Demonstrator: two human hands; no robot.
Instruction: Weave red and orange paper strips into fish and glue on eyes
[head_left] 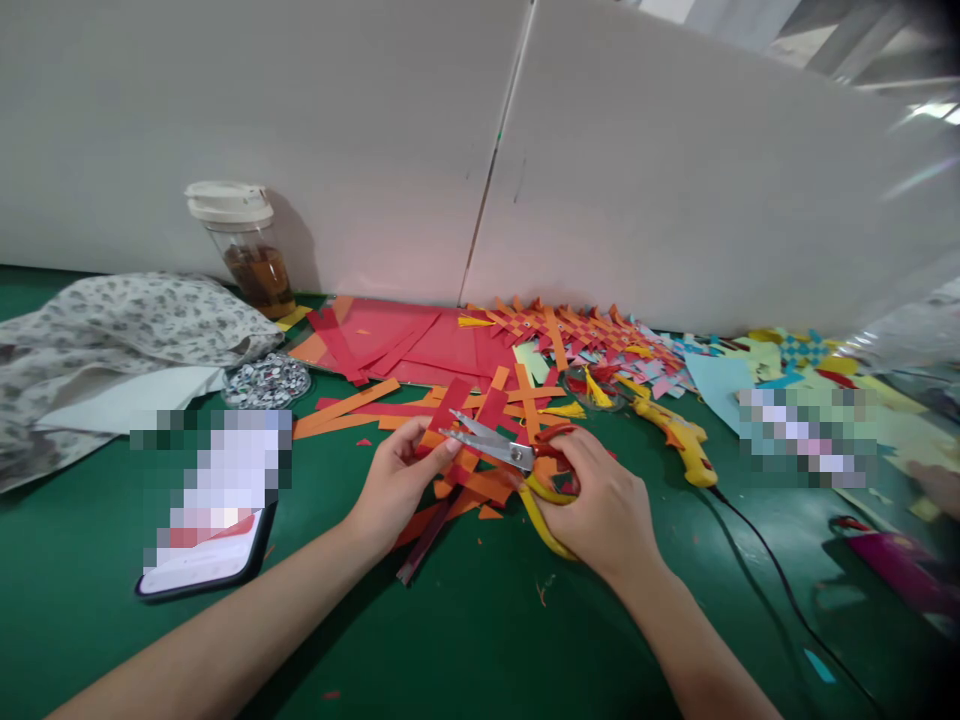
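My right hand (604, 500) grips a pair of scissors (517, 455) by its red and yellow handles. The blades stand apart and point left toward my left fingertips. Between the thumb and fingers of my left hand (401, 475) is a woven piece of red and orange paper strips (491, 408), its loose ends sticking up and out. The blades lie across the front of this piece; whether they touch it I cannot tell. More orange and red strips lie beneath it, along with a dark narrow strip (427, 545).
Behind are red paper sheets (450, 345) and a pile of woven red-orange pieces (585, 335). A yellow glue gun (686, 440) with its cord lies right. Left are a phone (217, 510), a dish of gems (266, 382) and a tea cup (244, 245). Another person's hand (937, 485) shows far right.
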